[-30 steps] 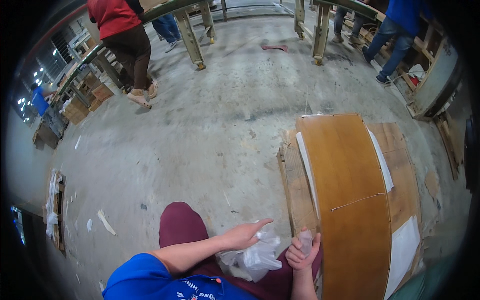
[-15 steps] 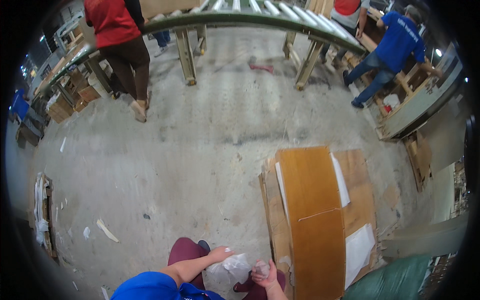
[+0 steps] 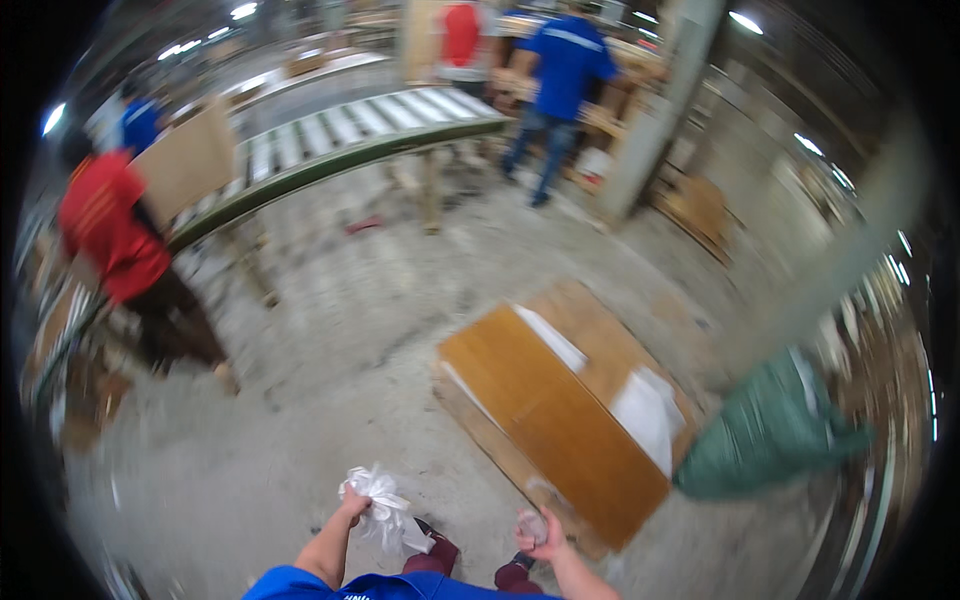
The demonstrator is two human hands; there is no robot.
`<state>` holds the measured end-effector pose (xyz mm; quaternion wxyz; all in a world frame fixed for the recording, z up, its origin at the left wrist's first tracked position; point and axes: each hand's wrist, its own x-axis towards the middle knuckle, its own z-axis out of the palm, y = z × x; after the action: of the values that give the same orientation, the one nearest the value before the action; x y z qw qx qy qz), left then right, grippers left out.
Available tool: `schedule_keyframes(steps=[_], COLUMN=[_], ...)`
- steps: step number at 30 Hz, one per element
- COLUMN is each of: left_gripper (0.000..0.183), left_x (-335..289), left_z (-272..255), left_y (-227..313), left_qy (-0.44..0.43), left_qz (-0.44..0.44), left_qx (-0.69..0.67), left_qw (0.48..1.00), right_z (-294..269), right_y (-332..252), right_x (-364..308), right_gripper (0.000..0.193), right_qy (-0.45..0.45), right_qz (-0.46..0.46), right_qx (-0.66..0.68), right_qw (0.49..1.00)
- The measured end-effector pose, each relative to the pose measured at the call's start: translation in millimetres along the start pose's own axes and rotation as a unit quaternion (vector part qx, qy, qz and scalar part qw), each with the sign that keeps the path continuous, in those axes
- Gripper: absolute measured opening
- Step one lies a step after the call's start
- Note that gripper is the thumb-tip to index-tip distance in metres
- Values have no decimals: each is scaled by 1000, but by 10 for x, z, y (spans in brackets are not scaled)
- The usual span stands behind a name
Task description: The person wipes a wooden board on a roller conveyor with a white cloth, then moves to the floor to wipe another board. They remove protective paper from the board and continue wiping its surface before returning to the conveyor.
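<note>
My left hand is closed on a crumpled white plastic bag, which hangs loosely above the floor in front of my legs. In my right hand is a small, pale, translucent roundish thing; blur hides its exact kind. The right hand is close to the near end of a long orange-brown wooden panel. That panel lies on a flat stack of brown board, with white sheets sticking out from under its right side.
A stuffed green sack stands right of the panel, by a grey post. Across the floor runs a roller conveyor. A person in red is at its left end, and a person in blue works at the back.
My view has swung up and to the right, so the panel appears further left. The hands have moved apart, and the white bag now hangs from my left hand alone, away from my lap.
</note>
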<state>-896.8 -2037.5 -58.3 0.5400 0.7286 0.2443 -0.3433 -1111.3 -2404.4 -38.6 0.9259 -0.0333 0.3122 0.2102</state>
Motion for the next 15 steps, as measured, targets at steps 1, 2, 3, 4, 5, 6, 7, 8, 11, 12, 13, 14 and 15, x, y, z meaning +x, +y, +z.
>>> schedule_keyframes(steps=[1,2,3,4,5,6,7,8,11,12,13,14,15], left_gripper=[87,88,84,80,77,61,58,55,48,47,45,51,53], left_x=[-67,-134,-228,-311,-375,-490,-607,-731,-1110,-1259,-1431,-1633,-1840], left_z=[65,184,278,423,568,773,1009,1254,1942,2169,2390,2644,2949], left_y=[37,82,93,90,120,124,137,144,161,131,69,-5,-28], left_qy=[-2,-5,-27,-51,-71,-122,-133,-143,-151,-150,-148,-173,-161], left_qz=[39,78,82,83,85,73,65,57,152,189,224,173,164], left_qx=[14,25,29,32,30,41,50,58,199,241,284,292,282], left_qw=[999,997,996,995,993,989,988,986,956,940,920,925,931], right_z=[17,12,19,9,-4,-65,-119,-197,-507,-649,-879,-1151,-1364], right_y=[-14,-30,-2,6,-17,-27,-38,-45,13,43,160,258,323], right_x=[-87,-211,-331,-510,-696,-931,-1167,-1415,-2203,-2486,-2783,-3124,-3438], right_gripper=[54,54,54,53,53,52,51,50,50,50,50,50,50], right_qy=[-33,-39,-52,-83,-116,-120,-127,-133,-161,-164,-162,-161,-167], right_qz=[-13,-38,-52,-67,-80,-112,-141,-170,-255,-280,-295,-317,-336], right_qx=[-7,-10,-13,-2,1,1,-4,-10,4,4,24,43,56], right_qw=[999,998,997,994,990,986,982,976,953,946,942,934,925])
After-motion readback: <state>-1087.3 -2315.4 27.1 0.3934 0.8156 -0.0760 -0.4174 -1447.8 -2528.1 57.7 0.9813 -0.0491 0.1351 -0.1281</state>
